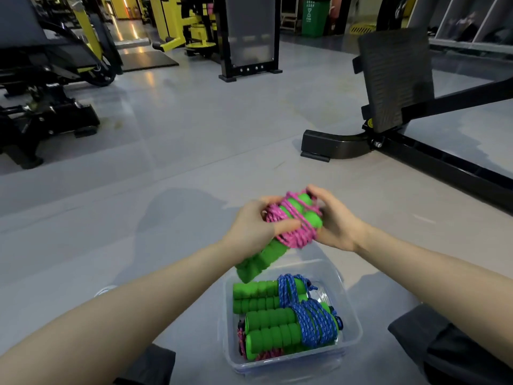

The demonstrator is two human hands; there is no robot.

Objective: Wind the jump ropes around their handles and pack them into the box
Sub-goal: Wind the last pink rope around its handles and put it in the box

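I hold a jump rope with green foam handles and a pink cord wound round them, above the far edge of a clear plastic box. My left hand grips the handles at their middle, thumb over the pink windings. My right hand pinches the cord at the top end of the handles. Inside the box lie two wound ropes with green handles and blue cord. Some pink cord of another rope shows beneath them.
The box stands on a grey gym floor between my knees in dark trousers. A black machine base with a footplate stands to the far right. Black and yellow gym machines line the far left.
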